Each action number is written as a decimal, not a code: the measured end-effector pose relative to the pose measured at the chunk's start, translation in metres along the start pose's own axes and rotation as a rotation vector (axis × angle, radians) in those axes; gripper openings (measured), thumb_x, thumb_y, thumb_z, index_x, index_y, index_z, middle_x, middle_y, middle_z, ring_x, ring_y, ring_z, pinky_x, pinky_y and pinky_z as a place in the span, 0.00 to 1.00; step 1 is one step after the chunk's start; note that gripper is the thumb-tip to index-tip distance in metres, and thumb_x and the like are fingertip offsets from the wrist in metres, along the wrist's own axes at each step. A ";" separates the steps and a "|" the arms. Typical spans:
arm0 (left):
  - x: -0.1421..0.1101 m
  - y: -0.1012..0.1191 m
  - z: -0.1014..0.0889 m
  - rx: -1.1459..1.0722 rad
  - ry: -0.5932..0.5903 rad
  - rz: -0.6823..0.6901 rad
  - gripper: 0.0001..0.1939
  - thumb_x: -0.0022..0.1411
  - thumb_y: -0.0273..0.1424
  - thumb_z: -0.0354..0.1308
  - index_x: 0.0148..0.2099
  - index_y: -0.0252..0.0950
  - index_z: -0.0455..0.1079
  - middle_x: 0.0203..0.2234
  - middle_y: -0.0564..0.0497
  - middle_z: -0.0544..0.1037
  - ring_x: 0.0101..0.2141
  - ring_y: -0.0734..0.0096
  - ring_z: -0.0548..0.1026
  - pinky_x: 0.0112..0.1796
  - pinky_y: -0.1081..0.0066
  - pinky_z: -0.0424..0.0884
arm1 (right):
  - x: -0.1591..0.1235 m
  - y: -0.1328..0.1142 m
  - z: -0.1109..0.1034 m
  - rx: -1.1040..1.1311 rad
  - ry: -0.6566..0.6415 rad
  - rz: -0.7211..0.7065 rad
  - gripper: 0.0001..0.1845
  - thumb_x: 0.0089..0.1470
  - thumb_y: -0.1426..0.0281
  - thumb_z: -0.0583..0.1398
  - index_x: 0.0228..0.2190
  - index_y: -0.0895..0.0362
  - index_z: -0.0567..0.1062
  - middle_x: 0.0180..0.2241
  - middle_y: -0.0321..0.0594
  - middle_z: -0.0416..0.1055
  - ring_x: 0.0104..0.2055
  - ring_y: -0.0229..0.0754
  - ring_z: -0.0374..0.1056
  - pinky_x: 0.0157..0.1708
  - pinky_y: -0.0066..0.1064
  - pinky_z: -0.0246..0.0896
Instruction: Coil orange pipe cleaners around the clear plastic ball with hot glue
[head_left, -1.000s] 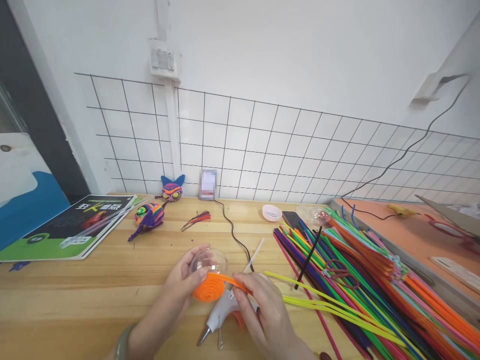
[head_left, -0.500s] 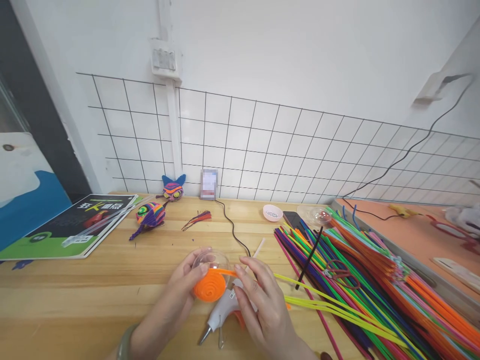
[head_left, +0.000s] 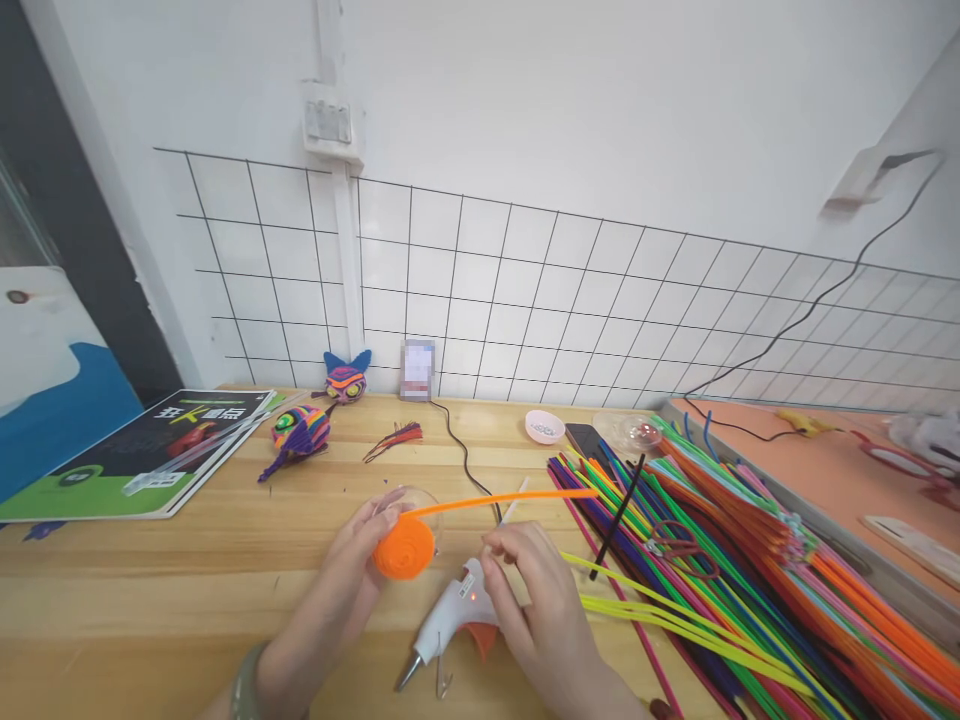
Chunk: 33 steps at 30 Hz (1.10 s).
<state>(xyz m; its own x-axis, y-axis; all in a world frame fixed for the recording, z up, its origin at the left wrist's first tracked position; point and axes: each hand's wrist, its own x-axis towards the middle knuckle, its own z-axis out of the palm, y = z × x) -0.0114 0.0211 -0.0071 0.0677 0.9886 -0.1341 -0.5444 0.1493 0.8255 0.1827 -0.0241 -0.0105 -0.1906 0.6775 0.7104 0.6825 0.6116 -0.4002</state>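
Orange coil (head_left: 405,550), one: in the grasp of the left hand (head_left: 361,552), thumb laid on its upper edge, fingers clenched behind. Clear dome (head_left: 417,497), one: behind the coil, within the same grasp; from my remote seat I cannot tell whether the two are joined.

Orange tail (head_left: 510,499), one: leaves the coil at the left thumb, long axis nearly crosswise, rising slightly rightward, free end beyond and right of the right fingertips. Right hand (head_left: 536,595): fingers loosely curled, on the near side of the tail and apart from it, nothing I can make out between thumb and forefinger. It is the nearer hand to the free end; the left has the root.

Glue gun (head_left: 450,612), white, one: left of the right fingers, partly hidden by them; contact I cannot judge. Yellow pipe cleaners (head_left: 660,617), several: right of the right hand.
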 end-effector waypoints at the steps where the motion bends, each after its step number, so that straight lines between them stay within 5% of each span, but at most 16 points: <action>1: 0.001 0.001 -0.001 -0.004 -0.005 0.002 0.14 0.53 0.35 0.63 0.42 0.36 0.74 0.43 0.46 0.77 0.45 0.59 0.71 0.43 0.64 0.69 | 0.001 0.003 0.001 -0.046 -0.085 0.120 0.06 0.60 0.74 0.53 0.37 0.58 0.69 0.33 0.45 0.71 0.35 0.46 0.69 0.33 0.37 0.66; 5: 0.007 0.004 -0.005 -0.013 -0.017 0.021 0.12 0.56 0.34 0.61 0.43 0.37 0.74 0.46 0.47 0.74 0.45 0.59 0.70 0.42 0.62 0.71 | 0.004 0.011 -0.001 -0.170 -0.391 0.405 0.08 0.59 0.67 0.57 0.32 0.58 0.73 0.30 0.45 0.75 0.32 0.48 0.73 0.30 0.33 0.63; 12: 0.011 0.005 -0.008 -0.061 -0.002 0.015 0.09 0.56 0.34 0.60 0.39 0.37 0.75 0.42 0.48 0.78 0.44 0.58 0.72 0.41 0.60 0.73 | -0.003 0.005 -0.006 -0.154 -0.589 0.441 0.08 0.46 0.65 0.67 0.25 0.55 0.76 0.23 0.38 0.77 0.25 0.45 0.73 0.20 0.26 0.49; 19: 0.011 0.004 -0.007 -0.056 -0.026 0.019 0.09 0.57 0.33 0.60 0.39 0.36 0.76 0.42 0.47 0.77 0.41 0.59 0.73 0.40 0.60 0.73 | -0.002 0.004 -0.006 -0.083 -0.640 0.476 0.05 0.47 0.70 0.66 0.22 0.55 0.76 0.22 0.36 0.76 0.24 0.42 0.72 0.19 0.24 0.48; 27: 0.013 0.007 -0.011 -0.054 -0.053 0.031 0.10 0.56 0.33 0.60 0.40 0.36 0.75 0.38 0.48 0.79 0.39 0.60 0.74 0.41 0.61 0.71 | 0.007 -0.005 -0.011 0.284 -0.540 0.477 0.05 0.53 0.70 0.61 0.26 0.56 0.75 0.30 0.37 0.73 0.33 0.42 0.70 0.32 0.26 0.63; 33: 0.017 0.007 -0.015 -0.114 -0.040 -0.003 0.11 0.57 0.33 0.59 0.43 0.37 0.75 0.36 0.49 0.80 0.37 0.61 0.75 0.40 0.63 0.71 | 0.014 -0.006 -0.005 0.542 -0.234 0.561 0.12 0.48 0.62 0.62 0.32 0.58 0.74 0.27 0.38 0.73 0.29 0.43 0.69 0.28 0.29 0.66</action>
<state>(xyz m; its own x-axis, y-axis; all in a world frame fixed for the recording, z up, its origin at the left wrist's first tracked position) -0.0265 0.0383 -0.0113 0.1013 0.9885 -0.1126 -0.6356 0.1514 0.7570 0.1796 -0.0200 0.0046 -0.1056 0.9730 0.2054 0.2953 0.2279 -0.9278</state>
